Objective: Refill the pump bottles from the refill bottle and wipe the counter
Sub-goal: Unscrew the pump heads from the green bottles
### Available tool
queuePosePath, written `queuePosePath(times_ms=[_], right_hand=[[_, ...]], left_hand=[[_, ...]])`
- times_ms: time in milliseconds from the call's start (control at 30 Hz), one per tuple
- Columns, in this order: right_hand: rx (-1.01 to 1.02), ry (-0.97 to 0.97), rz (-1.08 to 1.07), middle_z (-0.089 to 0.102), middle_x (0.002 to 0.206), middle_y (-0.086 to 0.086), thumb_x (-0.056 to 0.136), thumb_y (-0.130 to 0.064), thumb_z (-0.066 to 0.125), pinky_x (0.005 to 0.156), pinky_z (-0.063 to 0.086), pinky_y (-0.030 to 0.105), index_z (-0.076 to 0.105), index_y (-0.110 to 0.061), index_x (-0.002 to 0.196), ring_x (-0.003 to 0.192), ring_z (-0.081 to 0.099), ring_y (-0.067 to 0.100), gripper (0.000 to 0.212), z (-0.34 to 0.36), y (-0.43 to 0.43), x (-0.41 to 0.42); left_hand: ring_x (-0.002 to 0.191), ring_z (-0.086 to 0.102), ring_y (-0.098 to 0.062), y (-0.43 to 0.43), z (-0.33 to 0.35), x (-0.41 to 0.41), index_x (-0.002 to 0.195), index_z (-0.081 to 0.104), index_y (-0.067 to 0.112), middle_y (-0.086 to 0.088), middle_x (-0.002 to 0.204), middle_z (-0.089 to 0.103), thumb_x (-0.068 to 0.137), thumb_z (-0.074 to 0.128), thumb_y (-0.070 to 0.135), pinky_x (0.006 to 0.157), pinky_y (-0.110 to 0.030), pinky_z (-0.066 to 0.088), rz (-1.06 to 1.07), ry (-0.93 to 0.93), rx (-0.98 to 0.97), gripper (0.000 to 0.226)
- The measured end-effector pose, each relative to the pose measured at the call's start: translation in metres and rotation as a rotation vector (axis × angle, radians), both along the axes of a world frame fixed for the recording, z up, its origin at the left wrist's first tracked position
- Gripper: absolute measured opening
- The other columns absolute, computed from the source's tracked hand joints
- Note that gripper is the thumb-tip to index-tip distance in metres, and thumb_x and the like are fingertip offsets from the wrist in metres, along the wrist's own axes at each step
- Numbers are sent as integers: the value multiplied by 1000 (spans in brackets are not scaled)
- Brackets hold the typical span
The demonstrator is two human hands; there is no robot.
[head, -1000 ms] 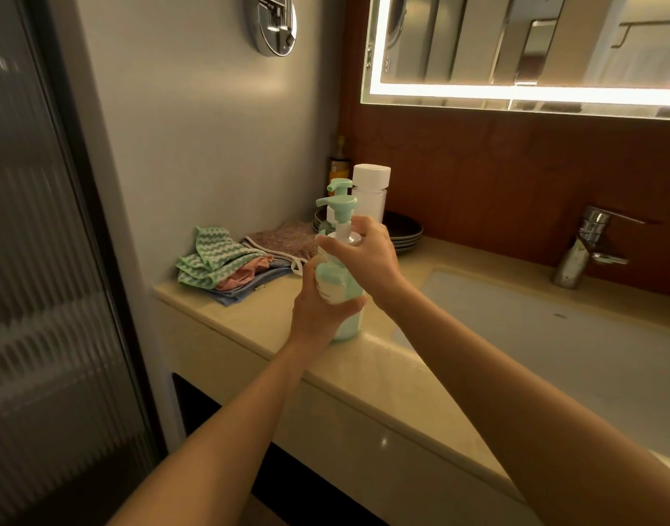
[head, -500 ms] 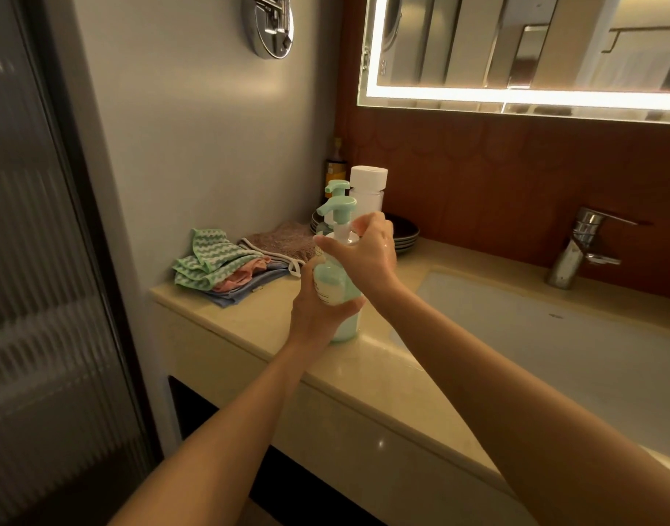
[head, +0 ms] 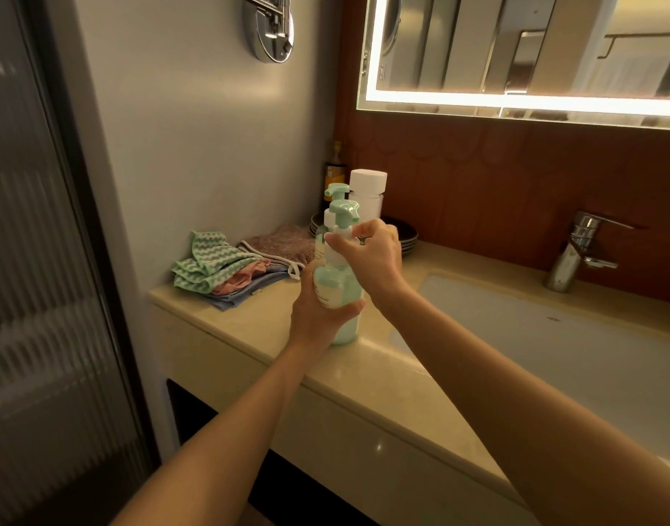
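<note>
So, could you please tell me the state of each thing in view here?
Front pump bottle: upright on the counter, pump on.
Left hand: grips its body.
Right hand: grips its pump collar.
Rear pump bottle: upright, pump on.
Refill bottle: upright, capped.
Faucet: no water running.
Cloths: stacked, folded.
Mirror light: on.

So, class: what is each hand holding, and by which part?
The left hand grips the green pump bottle round its body; the right hand grips its neck, just under the pump head.

Glossy stone counter (head: pixel 364 377), chrome tap (head: pixel 576 248), smooth plastic pump bottle (head: pixel 337 286)
</note>
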State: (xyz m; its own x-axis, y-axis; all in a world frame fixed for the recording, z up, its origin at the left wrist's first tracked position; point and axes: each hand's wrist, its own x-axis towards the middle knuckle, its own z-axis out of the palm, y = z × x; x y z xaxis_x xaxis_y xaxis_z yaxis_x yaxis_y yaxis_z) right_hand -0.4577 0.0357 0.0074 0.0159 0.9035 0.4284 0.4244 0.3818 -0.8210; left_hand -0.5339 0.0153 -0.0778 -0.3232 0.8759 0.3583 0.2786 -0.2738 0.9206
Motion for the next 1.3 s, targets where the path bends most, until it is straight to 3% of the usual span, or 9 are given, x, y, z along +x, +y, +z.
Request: queuePosePath(times_ms=[133, 233, 300, 433, 600, 700, 800, 1100, 1300], right_hand=[[-28, 45, 72, 50, 115, 1, 81, -28, 65, 94, 45, 38, 57, -14, 103, 112, 47, 21, 28, 1, 1, -3], [-105, 64, 188, 55, 122, 7, 85, -26, 62, 81, 46, 27, 53, -11, 123, 108, 51, 18, 42, 1, 0, -2], [-114, 9, 191, 48, 129, 6, 80, -38, 67, 91, 46, 35, 47, -14, 128, 114, 48, 20, 57, -1, -1, -3], [-8, -97, 32, 45, 118, 3, 75, -39, 72, 95, 44, 35, 48, -17, 117, 112, 44, 18, 54, -2, -4, -3], [-99, 7, 164, 54, 110, 1, 78, -24, 62, 96, 44, 47, 47, -18, 115, 107, 52, 22, 40, -5, -6, -11], [-110, -8, 74, 44, 121, 3, 73, -37, 69, 99, 40, 44, 40, -20, 125, 114, 44, 22, 62, -4, -6, -13], [-54, -64, -111, 42, 115, 2, 71, -45, 73, 95, 41, 39, 43, -17, 111, 110, 40, 19, 57, -2, -6, -8], [-108, 88, 83, 52, 119, 4, 77, -32, 57, 97, 42, 48, 53, -20, 114, 113, 46, 24, 39, 0, -6, -12], [-2, 3, -6, 46, 114, 0, 81, -38, 65, 99, 40, 41, 52, -17, 107, 113, 40, 19, 37, -4, -3, -4]], left_hand=[[100, 46, -10, 0, 0, 0, 131, 30, 28, 12, 108, 47, 70, 78, 19, 85, -27, 40, 9, 5, 1, 78], [101, 46, -9, 0, 1, 0, 132, 30, 28, 12, 109, 47, 70, 78, 20, 87, -27, 41, 15, 17, 0, 79], [102, 44, -7, 0, 1, 1, 133, 29, 27, 13, 110, 45, 70, 78, 20, 87, -26, 39, 18, 24, -2, 80], [106, 42, -7, 1, 1, 1, 135, 26, 28, 13, 114, 43, 70, 78, 19, 91, -27, 37, 20, 19, -2, 84], [103, 46, -10, 2, 0, 1, 133, 28, 28, 12, 111, 46, 69, 79, 21, 88, -26, 40, 31, 44, 3, 82], [111, 49, -16, 4, -3, 1, 133, 28, 30, 8, 117, 50, 68, 80, 22, 94, -33, 43, 26, 24, -4, 85], [114, 50, -17, 7, -6, 0, 134, 27, 35, 9, 120, 50, 66, 81, 24, 95, -35, 43, 26, 5, -8, 87], [100, 46, -10, 6, -4, -1, 132, 29, 29, 12, 109, 47, 68, 80, 24, 86, -26, 40, 31, 27, 0, 83], [103, 48, -12, 6, -5, -2, 132, 29, 31, 11, 112, 48, 67, 80, 24, 89, -30, 42, 16, 6, 0, 83]])
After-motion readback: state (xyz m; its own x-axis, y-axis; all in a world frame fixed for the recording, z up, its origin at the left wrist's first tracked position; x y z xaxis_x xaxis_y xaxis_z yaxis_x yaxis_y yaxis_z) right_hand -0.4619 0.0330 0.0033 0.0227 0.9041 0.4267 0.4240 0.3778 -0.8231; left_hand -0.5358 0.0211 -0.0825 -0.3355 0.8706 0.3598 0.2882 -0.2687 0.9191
